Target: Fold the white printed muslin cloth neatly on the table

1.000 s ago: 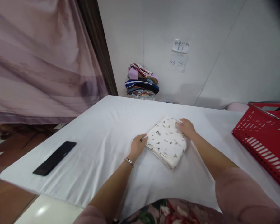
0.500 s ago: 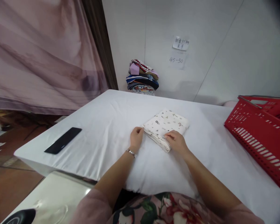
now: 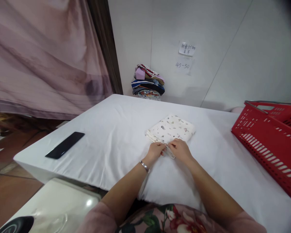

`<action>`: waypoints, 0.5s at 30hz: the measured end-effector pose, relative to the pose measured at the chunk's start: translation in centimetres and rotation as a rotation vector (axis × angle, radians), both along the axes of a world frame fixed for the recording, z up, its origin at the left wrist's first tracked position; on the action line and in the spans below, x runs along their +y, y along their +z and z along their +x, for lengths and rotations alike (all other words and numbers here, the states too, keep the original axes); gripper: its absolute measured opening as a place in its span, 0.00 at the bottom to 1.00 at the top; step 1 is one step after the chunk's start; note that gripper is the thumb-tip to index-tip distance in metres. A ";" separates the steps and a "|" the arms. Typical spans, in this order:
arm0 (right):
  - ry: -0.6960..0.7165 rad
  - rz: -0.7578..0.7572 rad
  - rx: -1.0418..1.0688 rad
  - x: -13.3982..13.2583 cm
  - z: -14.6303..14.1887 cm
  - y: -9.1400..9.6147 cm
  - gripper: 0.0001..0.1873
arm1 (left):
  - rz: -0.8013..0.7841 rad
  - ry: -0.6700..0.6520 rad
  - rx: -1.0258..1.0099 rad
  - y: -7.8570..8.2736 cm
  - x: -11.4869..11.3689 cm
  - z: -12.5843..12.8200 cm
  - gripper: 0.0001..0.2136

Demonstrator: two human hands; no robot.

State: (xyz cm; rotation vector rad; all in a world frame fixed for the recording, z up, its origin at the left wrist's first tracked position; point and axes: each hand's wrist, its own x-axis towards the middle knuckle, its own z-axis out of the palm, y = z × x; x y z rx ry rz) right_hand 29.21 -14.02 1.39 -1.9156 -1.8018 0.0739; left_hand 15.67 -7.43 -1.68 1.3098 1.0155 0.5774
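A folded white cloth (image 3: 176, 125) with a small scattered print lies in layers on the white-covered table (image 3: 106, 129). My left hand (image 3: 157, 150), with a bracelet at its wrist, pinches the layered near edge around its middle. Close beside it on the right, my right hand (image 3: 180, 149) is also closed on that edge, nearer the right corner. The layers between my fingertips are partly hidden by the hands.
A red plastic basket (image 3: 269, 139) stands on the table at the right. Toward the left lies a flat black object (image 3: 65, 145). Behind the far edge is a pile of folded fabrics (image 3: 148, 82). A pale surface (image 3: 55, 204) sits low at the left, below the table edge.
My left hand has moved right along the cloth's near edge, from its left corner to beside my right hand. My right hand has shifted only slightly. The cloth stays in about the same place.
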 end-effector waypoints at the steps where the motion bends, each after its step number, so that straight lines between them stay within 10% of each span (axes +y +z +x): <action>1: -0.015 0.008 0.026 0.1 0.0 -0.2 0.16 | -0.002 0.001 0.017 0.0 0.0 0.1 0.14; 15: 0.071 -0.011 0.029 -0.7 -0.2 0.2 0.12 | 0.000 0.041 -0.016 0.1 -0.4 0.1 0.11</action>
